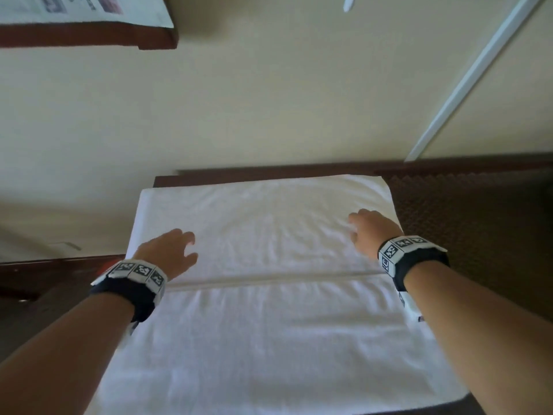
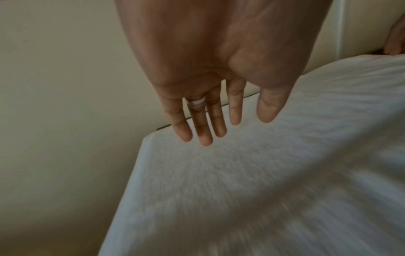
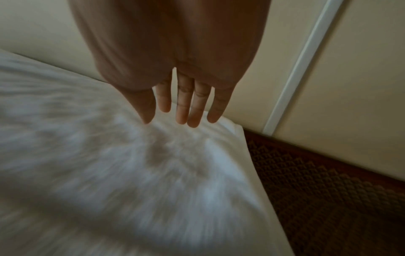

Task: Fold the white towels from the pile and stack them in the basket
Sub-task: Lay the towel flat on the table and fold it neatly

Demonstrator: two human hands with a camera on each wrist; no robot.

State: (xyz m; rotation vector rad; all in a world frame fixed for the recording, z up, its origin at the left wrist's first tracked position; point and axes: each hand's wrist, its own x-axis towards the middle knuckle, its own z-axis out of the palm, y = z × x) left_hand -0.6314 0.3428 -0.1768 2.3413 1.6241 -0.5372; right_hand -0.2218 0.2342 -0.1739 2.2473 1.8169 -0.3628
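Flat on a dark brown table (image 1: 478, 223) lies a white towel (image 1: 269, 324), spread out and reaching from the near edge of the head view to the far edge of the table, where it meets a cream wall (image 1: 269, 100). A seam or fold line crosses the towel from left to right, just near of both hands.

Over the far left part of the towel is the left hand (image 1: 170, 253), palm down, its fingers (image 2: 203, 131) straight and a little spread, with nothing in them. A pale ring (image 2: 196, 104) sits on one finger. Whether the fingertips touch the cloth cannot be told; the left wrist view is blurred.

Over the far right part, close to the towel's right edge, is the right hand (image 1: 371, 232), also palm down with fingers (image 3: 181, 107) straight and close together, empty. Its contact with the towel is equally unclear.

Both wrists carry black bands with square black-and-white markers (image 1: 140, 272).

Right of the towel the table's surface shows a dark woven pattern. A white strip (image 1: 478, 76) runs slantwise up the wall at far right. At far left a dark-framed board (image 1: 89, 34) hangs on the wall.
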